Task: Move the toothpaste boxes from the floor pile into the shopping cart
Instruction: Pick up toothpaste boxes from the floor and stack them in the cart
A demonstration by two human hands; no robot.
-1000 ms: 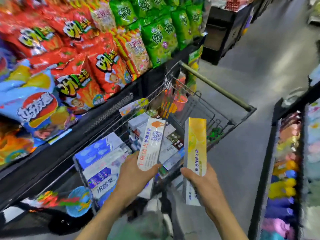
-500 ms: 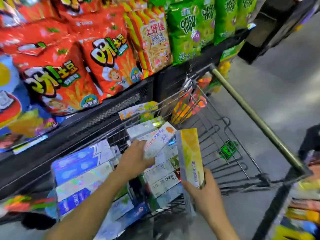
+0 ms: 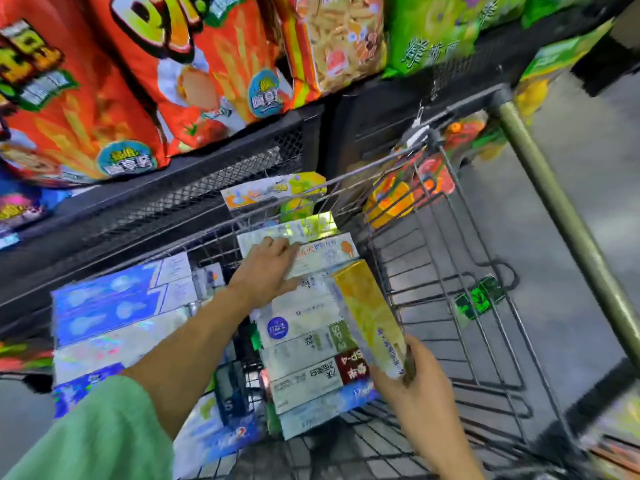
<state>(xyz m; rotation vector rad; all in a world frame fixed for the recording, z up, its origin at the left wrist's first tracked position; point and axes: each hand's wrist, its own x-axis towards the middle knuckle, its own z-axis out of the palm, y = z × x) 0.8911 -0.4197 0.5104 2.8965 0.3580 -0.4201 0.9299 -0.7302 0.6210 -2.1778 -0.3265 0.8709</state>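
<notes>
Head view, looking down into the wire-mesh metal shopping cart (image 3: 460, 258), its olive-green tubular push bar (image 3: 568, 216) running diagonally at right. Left hand (image 3: 268, 268), green sleeve (image 3: 97, 431) on the forearm, reaches into the basket; fingers (image 3: 277, 244) curl over the top edge of a white rectangular cardboard toothpaste box with red lettering and an orange mark (image 3: 325, 252), thumb under its near edge, so the hand grips it where it lies on top of the stack. Right hand (image 3: 412, 372) holds a yellow-and-white glossy cardboard toothpaste box (image 3: 370, 313) by its lower end, thumb along the right edge, fingers hidden behind it; the box is tilted, upper end leaning toward the white one and just beside it, over the basket. Below both, a stepped stack of white flat toothpaste cartons (image 3: 304, 344) fills the basket's middle, one end panel green, one dark red. At left, a second stack of blue-and-white glossy cartons (image 3: 110, 306) lies lengthwise, print blurred. One pale carton with yellow-green end (image 3: 273, 192) leans against the far wire wall. Behind the cart: black perforated-metal shelf front (image 3: 194, 195); above it, red crinkly foil snack bags (image 3: 114, 81) and green foil bags (image 3: 436, 32). Grey smooth floor (image 3: 588, 140) at right. Floor pile not in frame.
</notes>
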